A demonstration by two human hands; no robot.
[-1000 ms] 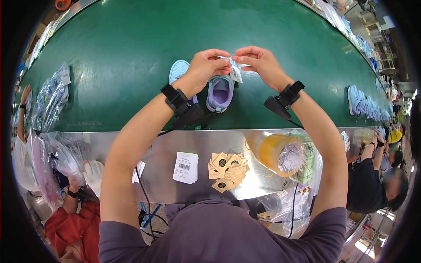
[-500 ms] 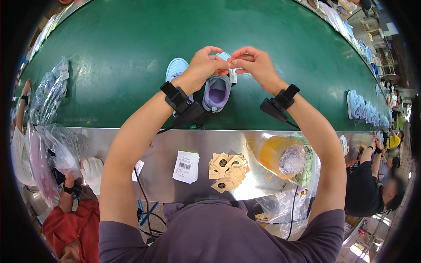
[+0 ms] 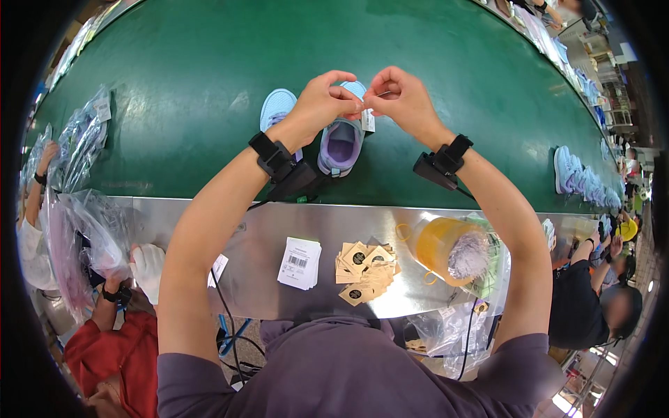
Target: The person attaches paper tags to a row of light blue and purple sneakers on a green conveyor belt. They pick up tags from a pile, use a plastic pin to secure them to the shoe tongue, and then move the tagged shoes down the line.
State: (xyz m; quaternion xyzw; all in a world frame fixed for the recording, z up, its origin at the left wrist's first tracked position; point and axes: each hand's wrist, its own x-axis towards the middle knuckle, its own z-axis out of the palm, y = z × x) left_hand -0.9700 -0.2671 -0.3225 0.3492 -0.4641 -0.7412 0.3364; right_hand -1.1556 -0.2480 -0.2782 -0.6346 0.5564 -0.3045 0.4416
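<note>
My left hand [image 3: 333, 97] and my right hand [image 3: 396, 97] meet above the right shoe, fingertips pinched close together. What lies between the fingertips is too small to make out, though a thin pale bit shows there. A white tag [image 3: 368, 121] hangs just below the pinch, beside this shoe. The light-blue shoe [image 3: 341, 146] with a lilac lining stands on the green work surface, toe away from me, its laces mostly hidden by my left hand. Its mate, another light-blue shoe [image 3: 278, 106], stands to the left, partly behind my left wrist.
On the metal ledge [image 3: 258, 279] lie white barcode cards [image 3: 300, 263], small tan cards [image 3: 364, 268] and a tilted yellow tub [image 3: 435, 244] of white strands. Bagged goods [image 3: 80, 139] are at left by a co-worker in red [image 3: 122, 355]. Several blue shoes [image 3: 582, 177] stand at right.
My right hand has drawn slightly up and back from the left, its fingers more curled. The left hand stays nearly in place. Both shoes stay put.
</note>
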